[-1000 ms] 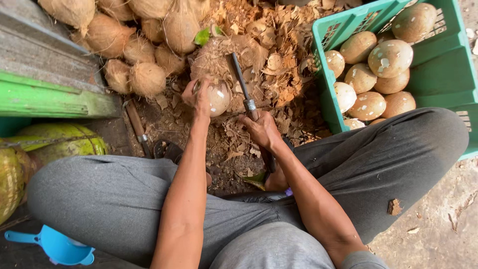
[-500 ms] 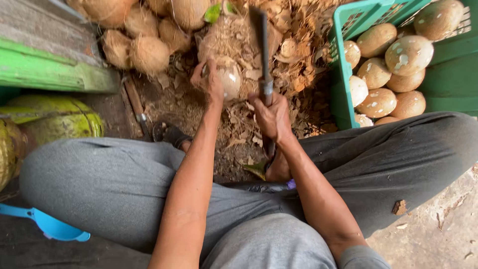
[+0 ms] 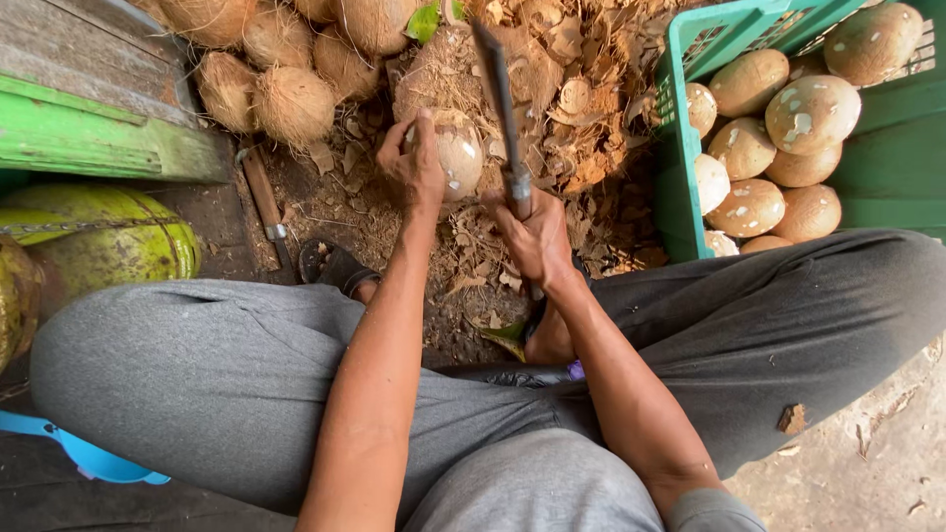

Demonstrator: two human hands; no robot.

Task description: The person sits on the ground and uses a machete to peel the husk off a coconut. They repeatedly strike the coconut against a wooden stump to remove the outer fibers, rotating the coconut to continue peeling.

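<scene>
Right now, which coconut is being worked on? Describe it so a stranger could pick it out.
Start at the green crate of peeled coconuts on the right, then look left across the husk litter. The coconut sits gripped in the left hand, beside the blade held by the right hand. It alone is hand-held.

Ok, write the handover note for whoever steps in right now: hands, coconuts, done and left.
Left hand grips a half-peeled coconut over the husk scraps.
Right hand holds the knife, blade raised beside the coconut.
Done: peeled coconuts fill the green crate on the right.
Left: husked coconuts piled on the left, plus the one in hand.
</scene>
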